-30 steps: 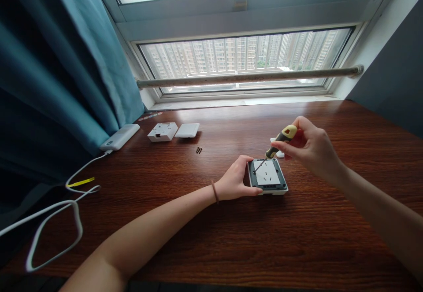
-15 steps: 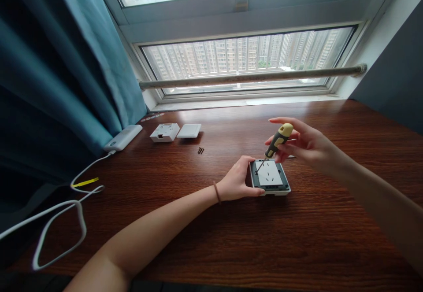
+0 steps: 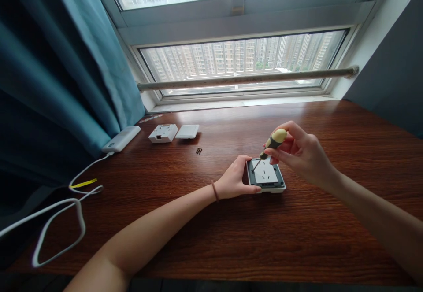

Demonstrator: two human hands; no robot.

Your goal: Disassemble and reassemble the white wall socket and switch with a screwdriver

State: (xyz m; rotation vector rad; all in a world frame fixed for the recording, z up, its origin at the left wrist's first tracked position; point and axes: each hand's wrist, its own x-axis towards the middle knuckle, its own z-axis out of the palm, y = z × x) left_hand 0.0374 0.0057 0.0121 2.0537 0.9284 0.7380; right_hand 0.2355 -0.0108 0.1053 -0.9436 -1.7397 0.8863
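A wall socket point(image 3: 265, 174) with a white slotted face and a dark grey frame lies face up on its white back box. My left hand point(image 3: 238, 177) grips its left side, thumb along the near edge and fingers at the far corner. In my right hand point(image 3: 297, 149) is a screwdriver point(image 3: 273, 142) with a yellow and dark grey handle, held tilted between thumb and fingers. Its tip meets the screw hole at the left of the frame. Several loose screws point(image 3: 198, 150) lie on the table beyond my left hand.
A white back box point(image 3: 163, 133) and a white cover plate point(image 3: 187, 131) sit toward the window on the wooden table point(image 3: 185, 234). At the left, a white power bank-like device point(image 3: 121, 139) trails a white cable point(image 3: 82, 226) with a yellow tie point(image 3: 84, 183). A blue curtain point(image 3: 72, 63) hangs there.
My right-hand fingers have closed in around the screwdriver handle, which is turned slightly. The tip stays at the left screw hole, and my left hand keeps its hold. The view has shifted slightly.
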